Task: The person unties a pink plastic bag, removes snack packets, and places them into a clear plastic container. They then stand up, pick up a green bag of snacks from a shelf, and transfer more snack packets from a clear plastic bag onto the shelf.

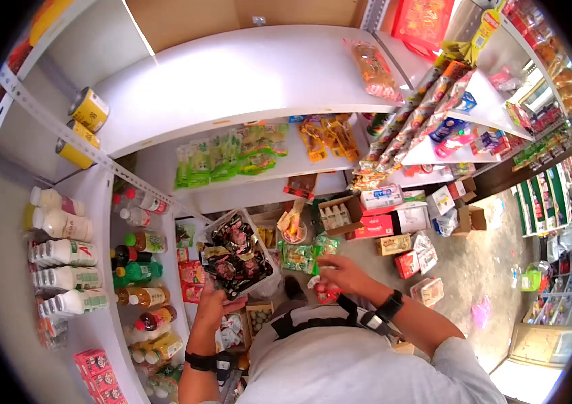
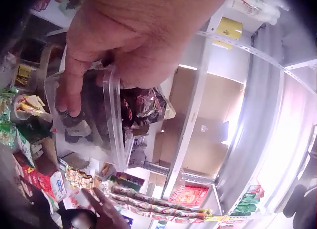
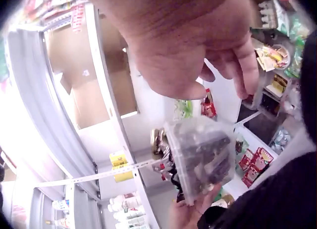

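1. The clear plastic tub [image 1: 272,273] is boxy, with see-through walls and a pale rim. Shiny black packets [image 1: 235,250] with pink patches fill it, crumpled and lying at different angles.
2. The person's left hand [image 1: 214,307] grips the tub at its near end, fingers curled against the plastic wall. The tub sits up in front of the body, just beyond that hand.
3. The right hand [image 1: 341,275] is well apart from the tub, off to its right, the fingers loosely bent and apart. I see nothing held in them.
4. Beyond the grip runs a white shelf [image 1: 232,74], with a bag of brown food [image 1: 372,71] at its right end. On the lower level are green packets [image 1: 212,160] and orange packets [image 1: 328,138].
5. Left of the grip, white bottles [image 1: 64,225] and coloured drink bottles [image 1: 143,271] line the side shelves. Two yellow tins [image 1: 89,110] are farther up.
6. Right of the grip, cartons [image 1: 382,196] crowd the grey floor [image 1: 468,269], and more stocked racks curve along the far side.
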Demonstrator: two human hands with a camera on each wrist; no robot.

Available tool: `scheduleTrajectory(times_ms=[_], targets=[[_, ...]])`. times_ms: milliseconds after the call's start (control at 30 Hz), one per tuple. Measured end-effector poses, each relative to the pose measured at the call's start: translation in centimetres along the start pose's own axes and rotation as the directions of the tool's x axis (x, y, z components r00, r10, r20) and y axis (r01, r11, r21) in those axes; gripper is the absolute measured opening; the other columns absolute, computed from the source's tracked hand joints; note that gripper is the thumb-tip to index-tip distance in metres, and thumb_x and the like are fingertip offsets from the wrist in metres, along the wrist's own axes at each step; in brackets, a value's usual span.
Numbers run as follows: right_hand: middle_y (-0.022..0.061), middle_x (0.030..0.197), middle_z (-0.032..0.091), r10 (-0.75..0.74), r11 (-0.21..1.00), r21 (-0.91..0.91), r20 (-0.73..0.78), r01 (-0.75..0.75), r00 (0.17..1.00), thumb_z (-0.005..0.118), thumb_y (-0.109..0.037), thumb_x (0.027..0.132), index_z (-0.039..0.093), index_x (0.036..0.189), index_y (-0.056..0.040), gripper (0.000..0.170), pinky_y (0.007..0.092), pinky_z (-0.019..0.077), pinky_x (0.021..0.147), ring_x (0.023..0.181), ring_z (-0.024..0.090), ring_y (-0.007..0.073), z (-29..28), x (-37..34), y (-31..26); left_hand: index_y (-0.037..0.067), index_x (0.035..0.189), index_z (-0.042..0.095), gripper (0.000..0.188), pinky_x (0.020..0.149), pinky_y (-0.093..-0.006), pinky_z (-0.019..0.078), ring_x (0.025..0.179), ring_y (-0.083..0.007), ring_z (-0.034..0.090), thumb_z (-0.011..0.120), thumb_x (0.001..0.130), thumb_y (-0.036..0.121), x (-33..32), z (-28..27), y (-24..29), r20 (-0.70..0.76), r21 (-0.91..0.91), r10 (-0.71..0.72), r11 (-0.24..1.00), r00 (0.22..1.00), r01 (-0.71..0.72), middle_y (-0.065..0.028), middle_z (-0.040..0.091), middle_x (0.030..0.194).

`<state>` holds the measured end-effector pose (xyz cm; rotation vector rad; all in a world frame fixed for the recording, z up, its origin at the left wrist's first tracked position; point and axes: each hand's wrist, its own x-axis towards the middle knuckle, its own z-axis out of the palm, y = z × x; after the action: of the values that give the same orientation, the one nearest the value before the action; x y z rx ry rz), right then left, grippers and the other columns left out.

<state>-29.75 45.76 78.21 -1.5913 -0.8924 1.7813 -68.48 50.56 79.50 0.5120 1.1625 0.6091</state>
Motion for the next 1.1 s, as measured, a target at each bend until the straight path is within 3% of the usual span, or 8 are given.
scheduleTrajectory(times_ms=[167, 400, 700, 800, 933, 967, 1033, 1100], targets=[[0.0091, 0.117, 0.068, 0.13, 0.992, 0.013, -0.045, -0.129, 0.991, 0.06, -0.013, 0.098, 0.059, 0.135, 0.0, 0.04, 0.0323, 0.0615, 0.073, 0.085, 0.07, 0.0159, -2.1, -2.5, 1.7, 0.013, 0.154, 0.033, 0.063, 0.085, -0.0497, 0.065, 0.116, -0.0299, 0.064, 0.037, 0.093, -0.004, -1.8, 1.1, 4.9, -0.056, 0.037, 0.159, 0.987, 0.986, -0.157, -0.014, 0.056, 0.138], [0.0071, 0.114, 0.068, 0.146, 0.989, 0.03, -0.062, -0.144, 0.987, 0.06, -0.013, 0.097, 0.063, 0.129, -0.0016, 0.034, 0.0326, 0.061, 0.072, 0.084, 0.07, 0.0159, -3.9, -4.1, 4.6, 0.012, 0.155, 0.025, 0.064, 0.088, -0.0527, 0.0641, 0.118, -0.042, 0.063, 0.033, 0.093, -0.001, 0.8, -1.6, 7.4, -0.022, -0.08, 0.192, 0.978, 0.981, -0.193, -0.0166, 0.049, 0.146], [0.0051, 0.097, 0.07, 0.129, 0.992, 0.015, -0.19, -0.129, 0.973, 0.061, -0.012, 0.097, 0.065, 0.121, -0.0021, 0.027, 0.0311, 0.0585, 0.067, 0.078, 0.07, 0.0155, -7.7, -7.8, 8.7, 0.004, 0.143, 0.03, 0.047, 0.086, -0.0556, 0.0653, 0.114, -0.0464, 0.063, 0.032, 0.096, -0.001, 8.9, -4.7, 14.0, -0.212, -0.114, 0.288, 0.942, 0.934, -0.316, -0.0226, 0.047, 0.141], [0.0067, 0.097, 0.07, 0.162, 0.943, -0.227, -0.323, -0.243, 0.932, 0.062, -0.012, 0.095, 0.064, 0.122, -0.0006, 0.029, 0.0313, 0.0582, 0.067, 0.076, 0.07, 0.0164, -9.7, -10.3, 11.7, -0.006, 0.129, 0.038, 0.034, 0.084, -0.0553, 0.0661, 0.111, -0.0437, 0.066, 0.04, 0.095, -0.002, 12.9, -7.0, 16.8, -0.227, -0.099, 0.343, 0.923, 0.911, -0.372, -0.0224, 0.056, 0.127], [0.0111, 0.086, 0.072, 0.267, 0.908, -0.145, -0.521, -0.393, 0.811, 0.064, -0.017, 0.09, 0.068, 0.113, 0.0015, 0.03, 0.032, 0.0546, 0.06, 0.066, 0.068, 0.0168, -13.1, -16.0, 20.3, -0.011, 0.118, 0.05, 0.03, 0.092, -0.0593, 0.0627, 0.113, -0.0417, 0.065, 0.036, 0.095, 0.001, 17.7, -7.9, 21.2, -0.215, -0.086, 0.401, 0.9, 0.891, -0.426, -0.0236, 0.058, 0.128], [0.0114, 0.086, 0.073, 0.059, 0.851, -0.442, -0.458, -0.285, 0.887, 0.064, -0.018, 0.091, 0.069, 0.112, 0.0016, 0.029, 0.0334, 0.0554, 0.057, 0.065, 0.069, 0.0175, -14.2, -18.4, 22.9, -0.012, 0.117, 0.05, 0.029, 0.094, -0.0586, 0.0619, 0.114, -0.0425, 0.064, 0.037, 0.096, 0.001, 19.9, -9.3, 22.0, -0.216, -0.082, 0.407, 0.898, 0.887, -0.432, -0.0244, 0.058, 0.128], [0.0112, 0.085, 0.073, 0.466, 0.818, 0.009, -0.597, -0.576, 0.653, 0.064, -0.018, 0.092, 0.069, 0.112, 0.0015, 0.028, 0.0342, 0.056, 0.055, 0.064, 0.069, 0.0186, -12.9, -21.5, 22.0, -0.014, 0.117, 0.049, 0.027, 0.097, -0.0571, 0.0605, 0.117, -0.044, 0.062, 0.038, 0.097, 0.002, 24.2, -12.2, 23.6, -0.22, -0.074, 0.419, 0.893, 0.881, -0.443, -0.026, 0.058, 0.128], [0.0103, 0.082, 0.071, 0.52, 0.818, 0.154, -0.611, -0.555, 0.597, 0.063, -0.018, 0.093, 0.069, 0.108, 0.0017, 0.025, 0.0342, 0.0566, 0.054, 0.063, 0.069, 0.0197, -13.2, -25.8, 27.6, -0.016, 0.117, 0.048, 0.028, 0.101, -0.0551, 0.0588, 0.119, -0.0457, 0.061, 0.039, 0.097, 0.001, 28.1, -14.2, 25.2, -0.181, -0.053, 0.474, 0.87, 0.862, -0.489, -0.0278, 0.057, 0.129]])
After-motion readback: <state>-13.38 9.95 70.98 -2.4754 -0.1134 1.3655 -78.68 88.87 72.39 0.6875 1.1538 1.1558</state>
